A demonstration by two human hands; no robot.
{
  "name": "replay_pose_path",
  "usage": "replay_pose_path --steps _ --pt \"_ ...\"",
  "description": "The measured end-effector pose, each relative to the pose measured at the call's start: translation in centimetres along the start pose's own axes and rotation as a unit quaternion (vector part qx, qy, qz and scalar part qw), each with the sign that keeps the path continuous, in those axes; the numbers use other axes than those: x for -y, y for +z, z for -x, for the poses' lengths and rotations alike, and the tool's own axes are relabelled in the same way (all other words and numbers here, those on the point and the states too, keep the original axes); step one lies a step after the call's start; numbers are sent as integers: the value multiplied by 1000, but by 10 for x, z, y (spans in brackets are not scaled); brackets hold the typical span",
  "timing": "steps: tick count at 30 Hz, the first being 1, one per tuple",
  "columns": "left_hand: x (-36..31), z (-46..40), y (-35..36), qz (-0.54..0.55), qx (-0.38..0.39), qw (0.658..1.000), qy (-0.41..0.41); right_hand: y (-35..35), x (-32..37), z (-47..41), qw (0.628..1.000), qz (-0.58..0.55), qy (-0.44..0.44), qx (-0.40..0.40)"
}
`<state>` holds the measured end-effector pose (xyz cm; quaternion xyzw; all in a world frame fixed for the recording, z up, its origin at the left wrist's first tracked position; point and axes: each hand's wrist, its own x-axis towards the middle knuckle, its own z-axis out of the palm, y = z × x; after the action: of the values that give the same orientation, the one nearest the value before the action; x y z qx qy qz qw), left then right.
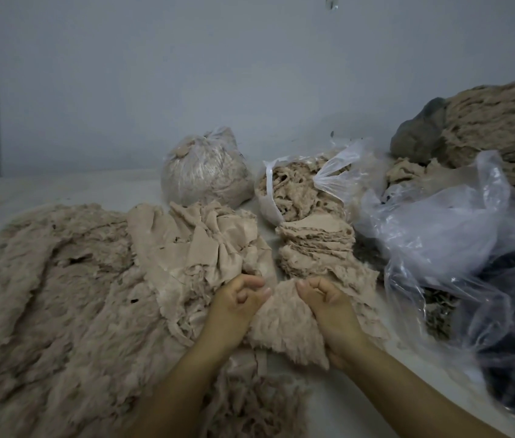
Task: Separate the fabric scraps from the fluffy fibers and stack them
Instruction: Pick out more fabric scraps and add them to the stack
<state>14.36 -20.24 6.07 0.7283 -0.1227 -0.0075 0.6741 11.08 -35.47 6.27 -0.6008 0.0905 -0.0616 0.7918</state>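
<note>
A shaggy, matt beige fleece scrap [284,324], its pile long and tufted, is pinched between a left hand [237,298] and a right hand [325,298]. To the left spreads a heap of fluffy fibers [51,295], woolly and ragged, matt throughout. Behind the hands, smooth flat-woven fabric pieces [205,245] lie crumpled with frayed edges, beside a stack of scraps [316,245] showing rough, fuzzy layered rims. Thin clear plastic bags, glossy and wrinkled, hold more beige fiber: a tied bag [205,169], an open bag [294,188] and a large crinkled bag [445,229] with dark cloth inside. The tabletop [44,188] looks pale, smooth and matt.
</note>
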Motion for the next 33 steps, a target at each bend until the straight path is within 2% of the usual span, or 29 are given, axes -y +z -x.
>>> replay_pose_path --steps 4,6,8,13,14,16,17,18,20,21,23,25,27,29,31,33 --pt "8 -4 -3 -85 -54 995 27 -1 1 -2 999 14 -29 -16" --pt "12 -7 -5 -153 -80 984 37 -7 -1 -2 996 61 -60 -13" --pt "15 -8 -5 -177 -85 980 38 -13 -1 -5 985 139 -99 -12" --pt "11 -10 -8 -152 -94 983 32 -41 30 -45 944 245 -178 -128" --pt "11 -10 -11 -168 -93 981 28 -51 35 -54 927 303 -171 -137" --pt "14 -9 -21 -217 -101 971 24 -71 35 -63 854 474 -151 -153" --pt "15 -7 -25 -238 -109 965 23 -74 32 -62 818 530 -160 -155" --pt "16 -6 -30 -252 -118 960 23 -72 28 -57 803 546 -188 -147" --pt "17 -4 -37 -257 -134 957 19 -52 17 -39 828 506 -231 -71" --pt "18 -4 -40 -248 -137 959 11 -40 8 -30 848 485 -214 -14" --pt "21 -1 -45 -207 -145 967 -12 -14 -16 -14 865 478 -127 88" --pt "22 1 -51 -170 -162 972 -18 7 -36 -4 850 506 -41 138" --pt "22 3 -57 -152 -184 971 -12 20 -47 -2 830 539 11 145" --pt "19 5 -62 -104 -204 973 -6 27 -53 -2 830 544 12 122" --pt "16 9 -66 -74 -212 974 5 32 -58 -4 882 463 -7 87" --pt "15 13 -70 -147 -211 966 18 35 -58 -4 953 299 -9 53"
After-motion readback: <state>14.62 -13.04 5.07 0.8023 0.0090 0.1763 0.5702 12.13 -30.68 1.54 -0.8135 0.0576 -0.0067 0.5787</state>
